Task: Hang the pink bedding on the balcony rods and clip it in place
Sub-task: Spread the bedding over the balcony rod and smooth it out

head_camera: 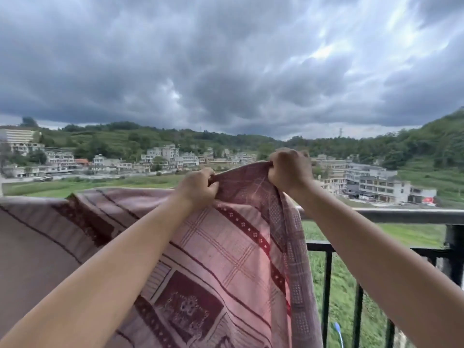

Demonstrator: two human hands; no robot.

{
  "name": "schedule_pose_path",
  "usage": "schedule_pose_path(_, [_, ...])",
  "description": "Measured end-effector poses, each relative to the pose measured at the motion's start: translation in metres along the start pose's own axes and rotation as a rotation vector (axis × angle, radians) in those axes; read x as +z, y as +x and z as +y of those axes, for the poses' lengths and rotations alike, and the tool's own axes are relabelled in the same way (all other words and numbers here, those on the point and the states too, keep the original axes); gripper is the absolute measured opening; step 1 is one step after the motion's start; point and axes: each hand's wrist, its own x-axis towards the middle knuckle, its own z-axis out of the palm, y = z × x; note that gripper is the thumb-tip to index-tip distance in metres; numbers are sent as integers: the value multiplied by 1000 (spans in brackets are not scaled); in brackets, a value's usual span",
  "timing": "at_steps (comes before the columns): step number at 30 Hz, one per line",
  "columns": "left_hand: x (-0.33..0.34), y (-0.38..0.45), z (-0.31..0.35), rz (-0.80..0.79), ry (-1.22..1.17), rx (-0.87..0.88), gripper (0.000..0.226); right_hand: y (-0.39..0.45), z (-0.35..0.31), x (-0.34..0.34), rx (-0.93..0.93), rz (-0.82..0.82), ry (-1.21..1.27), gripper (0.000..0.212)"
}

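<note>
The pink bedding (213,249), patterned with dark red bands and squares, drapes over the balcony's upper rod (391,215) and covers it on the left. Both my hands hold its top edge raised above the rod. My left hand (198,188) is clenched on the fabric near the middle. My right hand (288,172) grips a bunched corner a little higher and to the right. The cloth's right edge hangs down in folds in front of the railing. No clip is visible.
A black metal railing (326,285) with vertical bars runs below the grey rod on the right, ending in a dark post (454,249). A small blue object (337,327) shows beyond the bars. Fields, buildings and hills lie far beyond.
</note>
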Motion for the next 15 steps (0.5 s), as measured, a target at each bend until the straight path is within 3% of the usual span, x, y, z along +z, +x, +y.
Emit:
schedule_pose_path(2, [-3,-18,-8,18,21,60,34,-11,-4,12,-11,24,116,15])
schedule_pose_path(6, [0,-65,-29,220,221,359,51,-34,-6,18,-57,100,174,15])
schedule_pose_path(9, [6,-99,-58,314,410,358,56,-43,-8,19,-72,170,194,18])
schedule_pose_path(13, [31,-160,-97,232,667,546,50,-62,-11,26,-51,221,173,22])
schedule_pose_path(15, [48,-183,-113,166,716,503,62,-75,-12,28,-56,292,153,20])
